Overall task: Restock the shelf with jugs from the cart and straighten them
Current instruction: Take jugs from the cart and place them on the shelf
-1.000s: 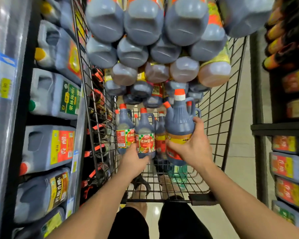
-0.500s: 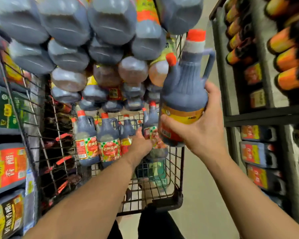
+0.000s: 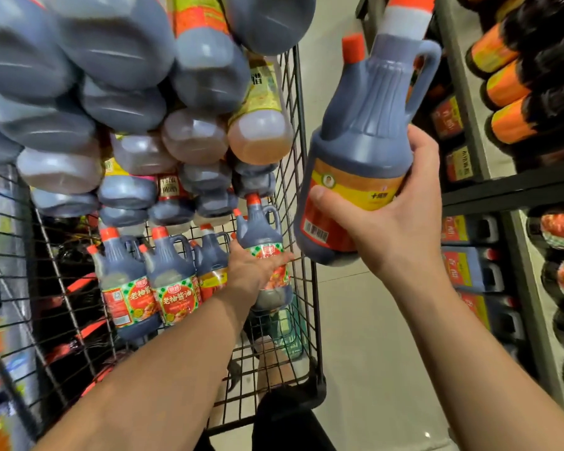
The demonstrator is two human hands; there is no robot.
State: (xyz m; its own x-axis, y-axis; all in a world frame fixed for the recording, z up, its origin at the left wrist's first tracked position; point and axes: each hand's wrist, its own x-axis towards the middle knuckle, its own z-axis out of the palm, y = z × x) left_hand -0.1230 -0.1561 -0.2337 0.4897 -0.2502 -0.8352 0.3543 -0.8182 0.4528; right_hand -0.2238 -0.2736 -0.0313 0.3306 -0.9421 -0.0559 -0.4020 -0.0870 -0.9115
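Lifting the yellow-label jug (image 3: 362, 151) clear of the cart (image 3: 302, 203), my right hand (image 3: 398, 222) grips it near the right shelf (image 3: 508, 190), ready for placement. My left hand (image 3: 254, 271) has shifted onto a green-label jug (image 3: 259, 226), apparently clasping it.

bare aisle floor (image 3: 365, 336) between wire cart (image 3: 302, 222) and crowded shelf (image 3: 508, 190)
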